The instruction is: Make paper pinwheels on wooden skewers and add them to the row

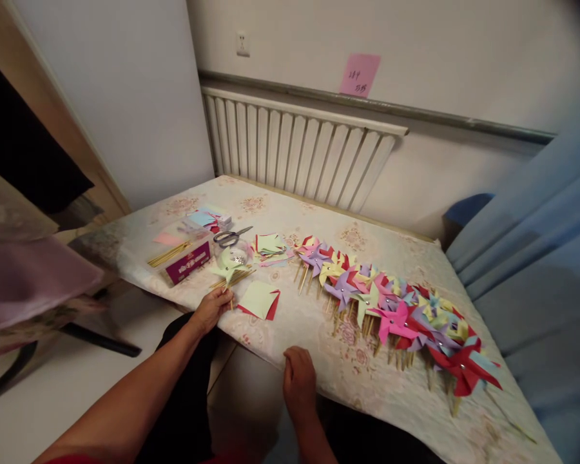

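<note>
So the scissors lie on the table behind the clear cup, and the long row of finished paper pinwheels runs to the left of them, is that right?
Not quite. The head view shows the scissors on the table behind the clear cup, but the row of paper pinwheels runs to the right of them, toward the blue curtain, not to the left.

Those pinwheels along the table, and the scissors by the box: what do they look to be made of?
The pinwheels look like matte coloured paper, creased into flat vanes, on pale sticks that seem wooden, each with a small shiny centre pin. The scissors look like grey metal blades with dark handles, probably plastic; too small to be sure.
</note>
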Demonstrator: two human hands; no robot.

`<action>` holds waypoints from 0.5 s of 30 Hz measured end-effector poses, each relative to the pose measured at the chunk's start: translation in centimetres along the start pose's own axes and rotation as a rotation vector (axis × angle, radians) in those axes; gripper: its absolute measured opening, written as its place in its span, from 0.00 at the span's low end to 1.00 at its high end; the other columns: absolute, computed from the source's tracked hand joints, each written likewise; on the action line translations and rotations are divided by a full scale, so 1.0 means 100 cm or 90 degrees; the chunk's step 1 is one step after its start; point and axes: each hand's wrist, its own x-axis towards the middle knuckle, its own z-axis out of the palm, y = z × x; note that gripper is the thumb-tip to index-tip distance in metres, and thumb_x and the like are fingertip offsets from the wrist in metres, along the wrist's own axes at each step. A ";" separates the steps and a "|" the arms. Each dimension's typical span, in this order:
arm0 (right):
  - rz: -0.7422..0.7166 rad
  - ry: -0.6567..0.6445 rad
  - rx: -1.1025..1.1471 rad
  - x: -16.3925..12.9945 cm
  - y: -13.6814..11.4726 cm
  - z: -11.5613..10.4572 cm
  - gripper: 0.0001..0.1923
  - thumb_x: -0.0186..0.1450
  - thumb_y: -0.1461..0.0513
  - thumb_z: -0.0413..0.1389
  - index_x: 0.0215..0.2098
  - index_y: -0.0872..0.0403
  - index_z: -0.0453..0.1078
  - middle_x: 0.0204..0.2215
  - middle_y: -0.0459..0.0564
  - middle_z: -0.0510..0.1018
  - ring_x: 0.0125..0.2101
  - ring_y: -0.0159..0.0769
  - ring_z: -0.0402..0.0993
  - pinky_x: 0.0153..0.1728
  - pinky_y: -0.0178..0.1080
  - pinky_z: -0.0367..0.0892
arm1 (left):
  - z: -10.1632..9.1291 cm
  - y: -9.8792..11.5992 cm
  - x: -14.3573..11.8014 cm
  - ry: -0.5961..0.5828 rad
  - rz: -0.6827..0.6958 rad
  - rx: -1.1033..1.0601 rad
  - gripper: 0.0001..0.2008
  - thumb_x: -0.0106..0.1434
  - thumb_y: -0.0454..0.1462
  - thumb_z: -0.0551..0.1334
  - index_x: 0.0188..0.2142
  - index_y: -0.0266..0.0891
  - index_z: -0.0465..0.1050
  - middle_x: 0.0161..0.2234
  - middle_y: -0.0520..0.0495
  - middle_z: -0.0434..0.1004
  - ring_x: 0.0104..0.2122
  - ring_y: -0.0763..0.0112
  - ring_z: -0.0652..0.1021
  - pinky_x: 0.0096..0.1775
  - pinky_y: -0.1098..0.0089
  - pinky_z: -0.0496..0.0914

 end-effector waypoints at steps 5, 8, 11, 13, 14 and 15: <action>-0.006 0.002 -0.004 -0.001 0.002 0.000 0.15 0.64 0.73 0.45 0.40 0.51 0.68 0.36 0.51 0.74 0.39 0.40 0.70 0.40 0.43 0.67 | 0.000 -0.002 0.001 0.019 0.000 -0.006 0.14 0.46 0.36 0.73 0.28 0.35 0.71 0.25 0.53 0.71 0.26 0.77 0.72 0.33 0.74 0.71; -0.004 -0.004 0.004 -0.002 0.004 0.000 0.15 0.64 0.73 0.46 0.40 0.51 0.69 0.36 0.51 0.75 0.39 0.41 0.70 0.40 0.43 0.68 | -0.001 -0.004 0.002 0.021 0.006 -0.005 0.14 0.46 0.36 0.73 0.29 0.35 0.70 0.26 0.53 0.71 0.26 0.77 0.73 0.33 0.74 0.71; 0.001 -0.015 0.010 -0.001 0.004 -0.001 0.15 0.64 0.72 0.46 0.41 0.51 0.69 0.36 0.52 0.75 0.39 0.41 0.70 0.40 0.43 0.68 | -0.001 -0.004 0.002 0.014 0.009 0.002 0.15 0.46 0.37 0.73 0.28 0.34 0.70 0.26 0.53 0.71 0.26 0.77 0.73 0.33 0.74 0.70; 0.005 -0.019 0.013 -0.001 0.004 -0.001 0.15 0.64 0.72 0.46 0.41 0.51 0.69 0.36 0.52 0.75 0.39 0.41 0.70 0.41 0.44 0.68 | 0.000 -0.003 0.001 0.011 0.010 0.004 0.15 0.45 0.37 0.74 0.27 0.34 0.70 0.25 0.53 0.71 0.26 0.77 0.72 0.32 0.74 0.69; 0.007 -0.019 0.014 -0.001 0.004 -0.001 0.16 0.65 0.72 0.45 0.41 0.51 0.69 0.36 0.52 0.75 0.39 0.41 0.70 0.41 0.44 0.68 | 0.000 -0.003 0.001 0.011 0.011 0.004 0.15 0.45 0.37 0.74 0.27 0.34 0.70 0.25 0.53 0.71 0.26 0.77 0.72 0.32 0.74 0.69; 0.009 -0.018 0.015 -0.002 0.004 -0.001 0.16 0.65 0.72 0.45 0.41 0.51 0.69 0.37 0.52 0.75 0.40 0.41 0.70 0.41 0.44 0.68 | 0.000 -0.003 0.001 0.012 0.011 0.004 0.15 0.45 0.38 0.74 0.27 0.34 0.70 0.25 0.53 0.71 0.26 0.77 0.72 0.32 0.74 0.69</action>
